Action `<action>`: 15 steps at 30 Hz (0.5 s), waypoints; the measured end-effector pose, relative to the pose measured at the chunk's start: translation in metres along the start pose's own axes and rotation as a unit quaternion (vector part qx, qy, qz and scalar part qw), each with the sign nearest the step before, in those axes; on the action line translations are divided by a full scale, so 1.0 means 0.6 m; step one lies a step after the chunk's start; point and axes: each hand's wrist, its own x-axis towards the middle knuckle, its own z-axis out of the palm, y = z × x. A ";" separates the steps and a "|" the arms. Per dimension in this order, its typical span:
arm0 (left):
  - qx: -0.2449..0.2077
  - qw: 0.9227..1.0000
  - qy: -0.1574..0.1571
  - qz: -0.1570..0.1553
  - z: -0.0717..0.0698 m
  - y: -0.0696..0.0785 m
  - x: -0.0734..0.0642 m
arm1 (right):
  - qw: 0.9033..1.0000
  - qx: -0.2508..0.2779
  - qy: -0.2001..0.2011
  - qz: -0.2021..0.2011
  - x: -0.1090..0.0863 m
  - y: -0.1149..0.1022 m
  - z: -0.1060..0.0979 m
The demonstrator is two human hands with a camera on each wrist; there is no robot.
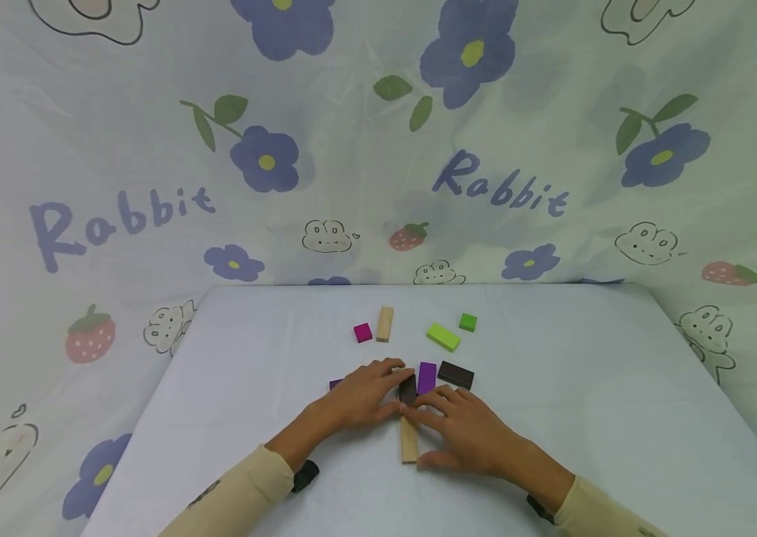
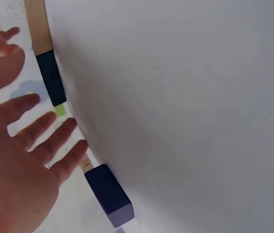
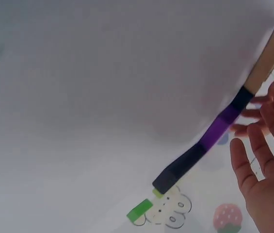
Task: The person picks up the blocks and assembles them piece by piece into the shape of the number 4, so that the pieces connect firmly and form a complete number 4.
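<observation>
Beige sleeves [image 1: 233, 488] nearest, 7 and 5 o'clock | dark block [image 1: 408, 388] at 12 o'clock of pale plank [image 1: 409, 441], ends seemingly touching | left hand [image 1: 359, 395], right hand [image 1: 467, 431]: fingers loosely extended, gripping nothing | tip: nudge both sides evenly, edges flush, don't bump purple block [image 1: 426, 378], 2 o'clock

White table [image 1: 586, 358] near; far, left and right, pale cloth [image 1: 365, 171] printed with purple flowers [image 1: 253, 165], strawberries [image 1: 91, 339], rabbits [image 1: 327, 239]; soft shadows [image 1: 509, 86] far right.

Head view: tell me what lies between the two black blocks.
A purple block lies between the left black block and the right black block; it shows in the head view.
</observation>
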 end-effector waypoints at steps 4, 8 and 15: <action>-0.026 1.000 -0.008 -0.014 0.000 0.001 -0.010 | 0.999 0.022 0.018 0.026 -0.005 0.014 -0.012; -0.032 0.999 -0.019 -0.018 0.002 0.007 -0.019 | 0.997 0.040 0.035 0.048 -0.009 0.027 -0.023; -0.013 0.999 -0.028 -0.018 0.007 0.023 -0.030 | 0.993 0.059 0.038 0.091 -0.011 0.043 -0.038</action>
